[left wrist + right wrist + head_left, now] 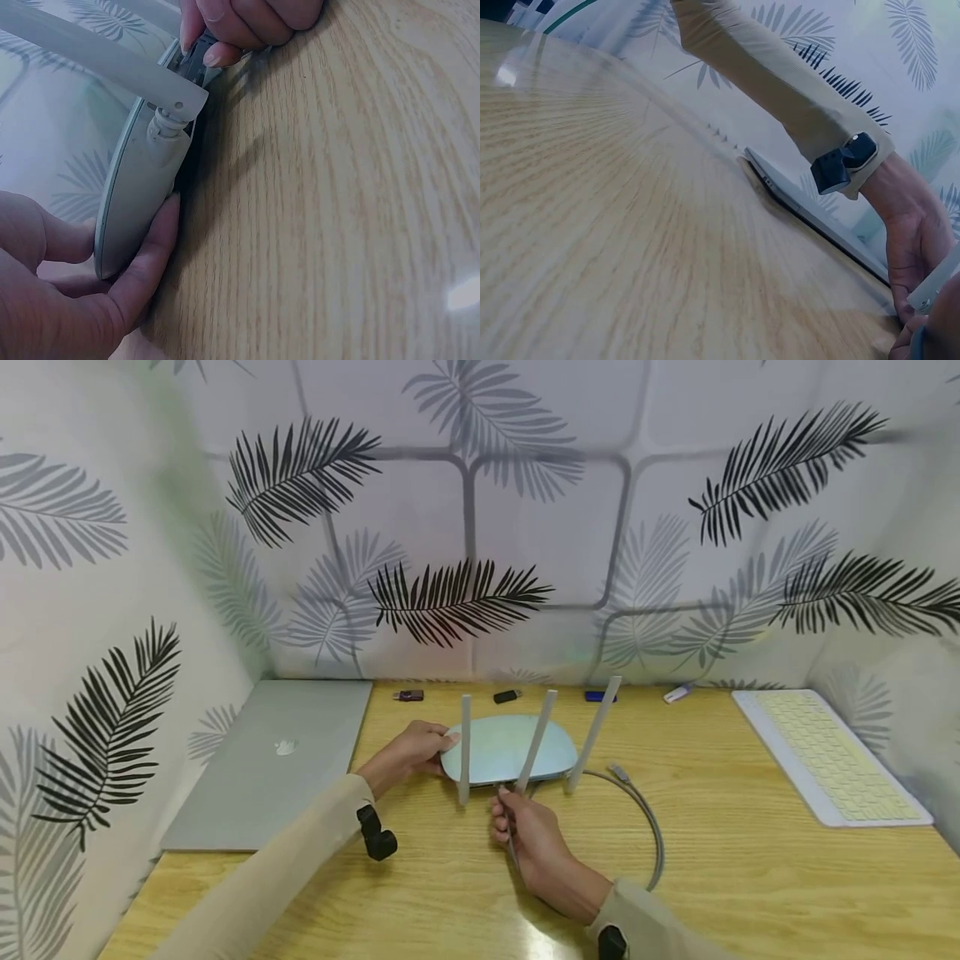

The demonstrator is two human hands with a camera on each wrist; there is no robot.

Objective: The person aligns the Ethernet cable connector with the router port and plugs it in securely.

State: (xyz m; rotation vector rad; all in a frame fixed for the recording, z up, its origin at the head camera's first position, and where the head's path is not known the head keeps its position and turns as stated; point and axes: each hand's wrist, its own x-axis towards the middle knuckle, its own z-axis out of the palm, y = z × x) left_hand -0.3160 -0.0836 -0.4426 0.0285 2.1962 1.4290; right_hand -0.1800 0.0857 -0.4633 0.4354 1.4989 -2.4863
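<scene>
A pale white-blue Wi-Fi router (pixel 495 747) with three upright antennas (pixel 531 743) sits on the wooden table. My left hand (pixel 416 747) grips its left end, thumb on top and fingers underneath, as the left wrist view also shows on the router's edge (pixel 131 202). At the router's near long side, my right hand (pixel 536 839) pinches a grey cable (pixel 652 835) close to its dark plug (pixel 196 64). The plug's tip is hidden against the router. The cable loops out to the right, and its other connector (pixel 618 772) lies loose beside the router.
A closed silver laptop (pixel 277 760) lies on the left. Along the back are a dark red USB stick (pixel 409 696), a black one (pixel 507 697), a blue one (pixel 600 697) and a white-purple one (pixel 677 693). A white keyboard (pixel 832 756) lies on the right.
</scene>
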